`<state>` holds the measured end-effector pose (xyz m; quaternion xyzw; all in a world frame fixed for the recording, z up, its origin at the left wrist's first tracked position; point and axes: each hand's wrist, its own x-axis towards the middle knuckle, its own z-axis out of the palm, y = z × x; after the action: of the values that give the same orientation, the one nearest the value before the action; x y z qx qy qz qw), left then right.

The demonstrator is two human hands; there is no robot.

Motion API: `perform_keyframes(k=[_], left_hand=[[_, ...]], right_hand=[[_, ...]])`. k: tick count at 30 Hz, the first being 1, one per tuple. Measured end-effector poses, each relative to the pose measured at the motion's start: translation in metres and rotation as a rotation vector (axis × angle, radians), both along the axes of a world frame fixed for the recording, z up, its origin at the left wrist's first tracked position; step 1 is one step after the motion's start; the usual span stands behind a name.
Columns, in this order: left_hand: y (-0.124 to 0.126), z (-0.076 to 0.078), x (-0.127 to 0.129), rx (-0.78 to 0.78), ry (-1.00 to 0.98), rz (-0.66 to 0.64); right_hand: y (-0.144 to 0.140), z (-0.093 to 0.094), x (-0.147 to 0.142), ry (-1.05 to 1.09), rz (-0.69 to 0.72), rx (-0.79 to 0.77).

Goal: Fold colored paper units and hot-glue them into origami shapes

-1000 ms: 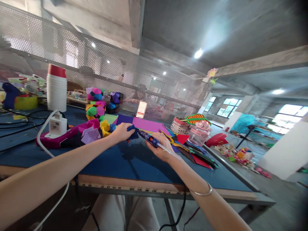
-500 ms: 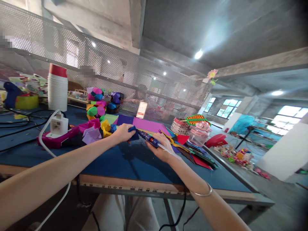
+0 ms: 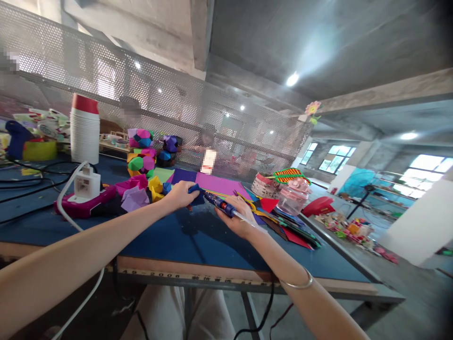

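Note:
My left hand (image 3: 181, 194) is closed on a piece of dark blue folded paper (image 3: 197, 192), held a little above the table. In my right hand (image 3: 238, 216) lies a blue glue gun (image 3: 222, 205), its fingers wrapped round the body. A clear glue stick (image 3: 250, 222) sticks out of its back end toward my wrist. The gun's nozzle points left at the blue paper, close to it; whether they touch I cannot tell. Beyond both hands lie flat purple sheets (image 3: 221, 183). Crumpled yellow paper (image 3: 155, 189) and lilac paper (image 3: 135, 200) sit left of my left hand.
A magenta power strip (image 3: 85, 202) with a white plug and cables occupies the left. Behind it stand stacked paper cups (image 3: 85, 134) and multicoloured paper balls (image 3: 140, 161). On the right are a clear jar (image 3: 293, 200), scissors and coloured sheets (image 3: 295, 237). A perforated metal screen (image 3: 170, 104) rises behind.
The glue gun's nozzle has shifted very slightly beside the blue paper. Both hands keep almost the same place and grip.

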<state>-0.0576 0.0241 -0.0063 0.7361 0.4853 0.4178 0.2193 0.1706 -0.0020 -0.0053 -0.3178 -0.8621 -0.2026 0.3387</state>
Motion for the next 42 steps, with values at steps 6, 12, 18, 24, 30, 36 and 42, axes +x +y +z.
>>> perform_keyframes(k=[6, 12, 18, 24, 30, 36, 42], left_hand=[[0.001, 0.001, 0.0, 0.025, 0.006, 0.016], [0.001, 0.003, 0.0, 0.04, 0.039, 0.054], [0.006, 0.002, -0.003, 0.108, 0.099, 0.104], [0.005, 0.002, -0.003, 0.098, 0.087, 0.112], [0.006, 0.001, -0.004, -0.024, -0.047, 0.046], [0.006, -0.001, -0.003, -0.078, -0.074, 0.027], [0.005, -0.002, -0.002, -0.087, -0.1, 0.014]], right_hand=[[0.0, -0.001, 0.0, -0.008, -0.024, 0.005], [0.001, -0.001, 0.001, -0.012, -0.015, 0.011], [-0.002, 0.002, 0.0, -0.016, 0.008, -0.014], [-0.003, 0.002, 0.0, -0.005, -0.022, -0.015], [0.002, 0.003, 0.006, -0.032, -0.086, -0.126], [0.015, 0.012, 0.03, 0.175, -0.298, -0.258], [0.026, 0.019, 0.065, 0.329, -0.484, -0.544]])
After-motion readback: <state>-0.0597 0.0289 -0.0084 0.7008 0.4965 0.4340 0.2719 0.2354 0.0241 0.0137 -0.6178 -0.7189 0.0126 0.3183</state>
